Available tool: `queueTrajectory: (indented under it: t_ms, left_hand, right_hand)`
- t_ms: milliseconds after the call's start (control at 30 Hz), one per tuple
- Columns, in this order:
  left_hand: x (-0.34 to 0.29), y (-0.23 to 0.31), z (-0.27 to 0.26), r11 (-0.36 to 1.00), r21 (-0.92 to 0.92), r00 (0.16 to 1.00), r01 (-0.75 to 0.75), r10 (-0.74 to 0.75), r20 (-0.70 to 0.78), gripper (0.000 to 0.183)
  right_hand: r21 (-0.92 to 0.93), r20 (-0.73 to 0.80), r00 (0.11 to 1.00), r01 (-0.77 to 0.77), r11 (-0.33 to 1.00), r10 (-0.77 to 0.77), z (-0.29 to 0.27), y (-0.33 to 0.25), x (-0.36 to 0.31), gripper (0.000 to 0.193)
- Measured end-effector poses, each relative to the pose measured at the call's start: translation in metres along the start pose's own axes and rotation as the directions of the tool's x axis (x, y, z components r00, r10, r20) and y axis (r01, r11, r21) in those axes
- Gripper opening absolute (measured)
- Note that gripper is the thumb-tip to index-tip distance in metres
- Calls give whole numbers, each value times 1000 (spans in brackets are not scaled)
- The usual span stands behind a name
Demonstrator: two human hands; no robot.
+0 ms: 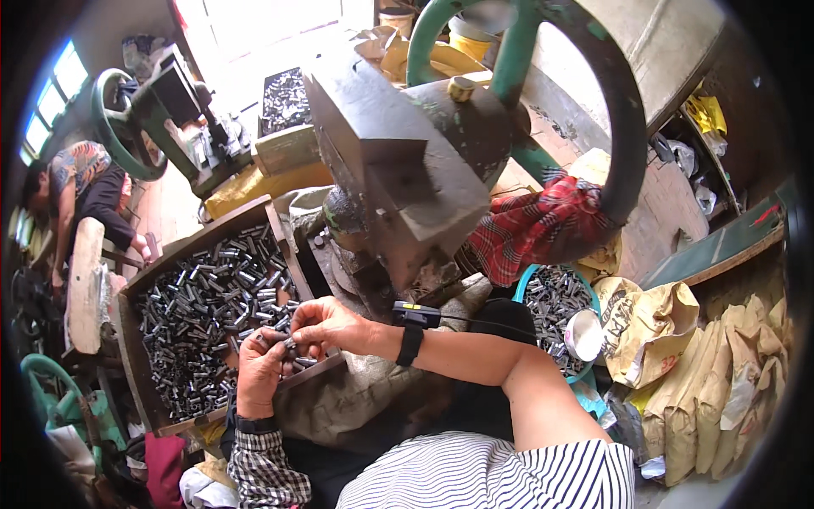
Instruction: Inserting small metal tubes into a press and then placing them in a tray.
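Note:
My left hand [259,373] is closed, with small grey metal pieces pinched between its thumb and fingers. Meeting it from the right, my right hand [329,326] has its fingertips closed at the same spot; the fingers partly hide what lies between them. Both hands are over the near right edge of a wooden tray [292,250]. Many short metal tubes [199,314], dark and shiny, lie in a loose heap inside it. Just beyond my hands stands a heavy press [398,144] with a large green handwheel [623,93].
A red plaid cloth [538,225] hangs at the handwheel. To the right, a blue-rimmed tub [551,297] holds more metal pieces and a white bowl [584,334]. Brown paper sacks [712,390] stand beyond it. Another person [80,187] bends down at the far left, near a second press [170,119].

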State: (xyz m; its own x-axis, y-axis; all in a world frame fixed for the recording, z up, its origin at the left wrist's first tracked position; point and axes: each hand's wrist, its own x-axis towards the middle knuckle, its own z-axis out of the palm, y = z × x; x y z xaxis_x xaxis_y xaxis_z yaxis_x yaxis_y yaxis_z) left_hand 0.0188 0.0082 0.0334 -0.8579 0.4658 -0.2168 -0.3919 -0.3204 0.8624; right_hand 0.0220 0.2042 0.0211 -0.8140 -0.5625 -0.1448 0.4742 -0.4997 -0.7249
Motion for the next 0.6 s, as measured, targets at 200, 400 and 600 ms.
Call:
queueTrajectory:
  t_ms: [200,400,600]
  left_hand:
    - [-44,11,31,994,77,979,-76,89,-182,12]
    - [-87,29,14,980,45,872,-194,194,-450,11]
    - [-67,13,31,995,88,912,-40,72,-404,17]
  right_hand:
    - [-676,-6,972,171,717,-237,37,-23,-51,23]
    - [-962,180,657,272,7,-732,65,-91,-187,23]
    - [-972,78,-237,197,-127,-968,20,-148,-265,34]
